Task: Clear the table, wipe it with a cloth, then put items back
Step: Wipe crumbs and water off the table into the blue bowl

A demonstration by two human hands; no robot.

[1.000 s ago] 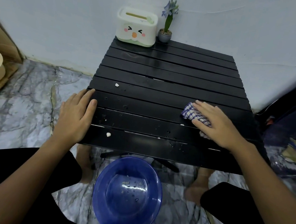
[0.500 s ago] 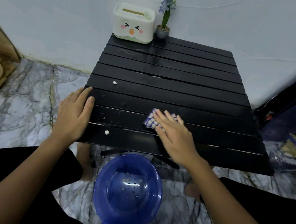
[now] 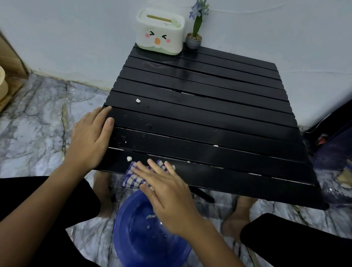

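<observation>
Right hand [image 3: 165, 194] flat, fingers straight, presses checked cloth [image 3: 132, 177] over near counter [image 3: 205, 114] edge above blue bowl [image 3: 148, 245]. Left hand [image 3: 88, 140] spread flat on counter's left edge.

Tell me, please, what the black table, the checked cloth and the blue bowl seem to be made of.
The table: probably painted metal or wood, glossy black slats with reflections. The cloth: woven fabric, blue-and-white check, matte, draping over the edge. The bowl: likely plastic, translucent blue, shiny.

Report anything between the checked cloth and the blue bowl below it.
Nothing visible: the checked cloth, pressed by the right hand, overhangs the front edge of the table right above the blue bowl.
</observation>
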